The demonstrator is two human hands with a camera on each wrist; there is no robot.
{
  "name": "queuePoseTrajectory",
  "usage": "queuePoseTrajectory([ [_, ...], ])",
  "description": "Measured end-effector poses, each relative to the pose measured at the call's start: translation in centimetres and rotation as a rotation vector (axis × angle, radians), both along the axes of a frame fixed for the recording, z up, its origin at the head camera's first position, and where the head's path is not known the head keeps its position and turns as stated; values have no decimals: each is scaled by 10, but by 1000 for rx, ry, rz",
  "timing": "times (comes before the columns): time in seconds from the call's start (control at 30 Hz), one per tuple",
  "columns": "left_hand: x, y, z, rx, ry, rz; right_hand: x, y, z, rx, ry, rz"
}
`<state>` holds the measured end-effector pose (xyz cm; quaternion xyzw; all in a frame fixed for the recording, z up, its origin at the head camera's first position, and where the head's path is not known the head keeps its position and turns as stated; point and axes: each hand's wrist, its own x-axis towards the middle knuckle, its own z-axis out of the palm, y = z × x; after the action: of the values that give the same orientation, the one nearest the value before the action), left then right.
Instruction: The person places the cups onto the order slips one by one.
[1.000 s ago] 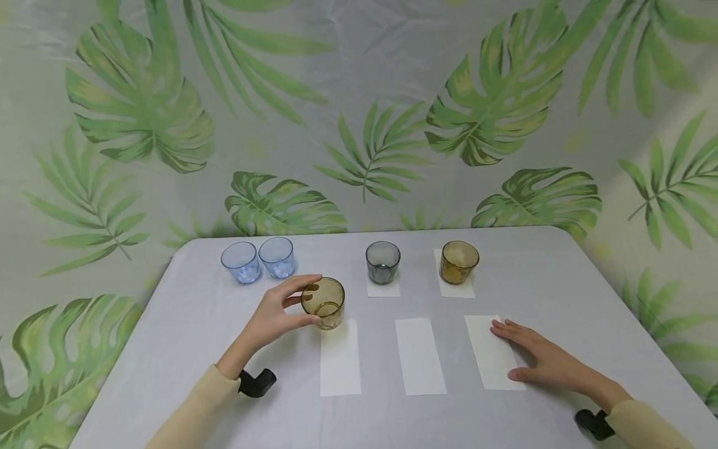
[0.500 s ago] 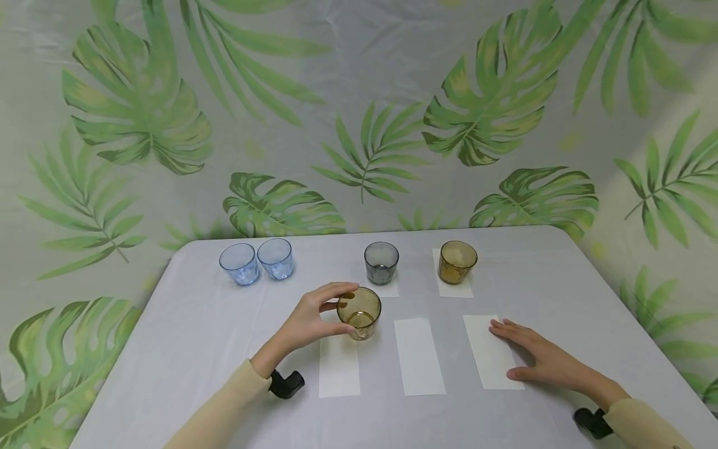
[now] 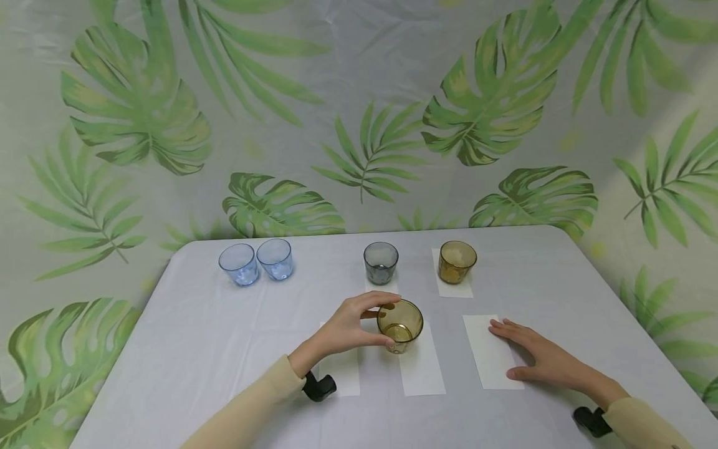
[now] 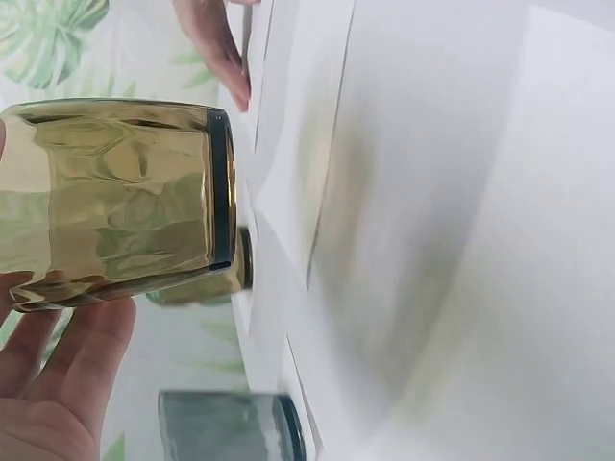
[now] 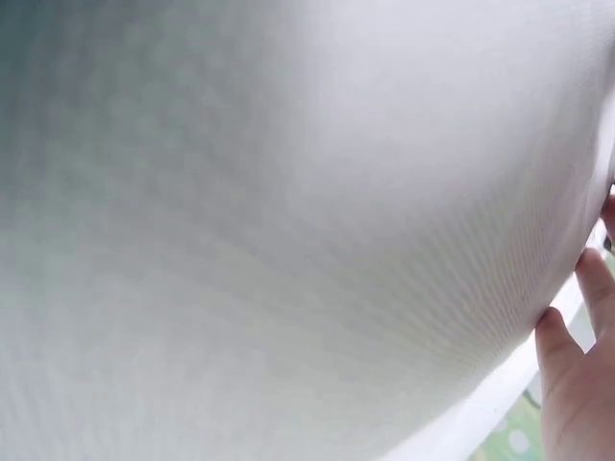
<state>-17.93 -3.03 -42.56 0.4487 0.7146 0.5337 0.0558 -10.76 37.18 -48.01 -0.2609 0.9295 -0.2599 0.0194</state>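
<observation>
While the left hand (image 3: 356, 324) pinches it from the side, thumb on the near wall and fingers on the far one, an amber glass (image 3: 401, 327) hangs mouth up just above the tabletop (image 3: 168, 349). From the head view, it overlaps the far end of the middle front card (image 3: 424, 371), a white paper strip. The left wrist view shows the glass's thick base apart from the white surface, with a soft amber-tinted shadow beneath.

To the left lies the left front card (image 3: 344, 377), partly hidden by the hand and wrist. To the right lies the right front card (image 3: 488, 358), where the right hand (image 3: 541, 355) rests with fingers extended and thumb spread away from them, holding nothing; its fingertips touch the card.

Farther back, a grey glass (image 3: 381, 265) stands upright on a card whose near part shows. Right of it, a second amber glass (image 3: 457, 265) stands upright on another white card (image 3: 455, 291). Toward the back left, two blue glasses (image 3: 275, 260) stand upright side by side on the cloth.

Both arms wear cream sleeves (image 3: 252, 405), with black devices (image 3: 320, 386) at the wrists. Behind everything hangs a pale backdrop (image 3: 392, 62) printed with green leaves.
</observation>
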Motion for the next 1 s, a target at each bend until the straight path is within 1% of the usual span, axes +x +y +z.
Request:
queuePoseTrajectory([
  [0.07,-3,8,-6,-8,-3,-16,-1,0,0,-10,13,18],
  [0.17,-4,19,-8,-14,-11,-41,-2,1,0,-8,35,34],
  [0.33,-4,34,-8,-21,-15,-70,-4,2,-1,23,111,63],
  [0.4,-3,39,-8,-23,-15,-78,-4,3,0,35,128,69],
  [0.57,-1,51,-9,-31,13,-92,-4,3,1,31,102,64],
  [0.7,0,62,-10,-33,18,-103,-4,2,4,31,86,70],
  [0.9,4,83,-10,-39,25,-112,-4,3,5,54,78,74],
  [1.0,6,93,-11,-53,38,-109,-4,3,6,73,62,56],
])
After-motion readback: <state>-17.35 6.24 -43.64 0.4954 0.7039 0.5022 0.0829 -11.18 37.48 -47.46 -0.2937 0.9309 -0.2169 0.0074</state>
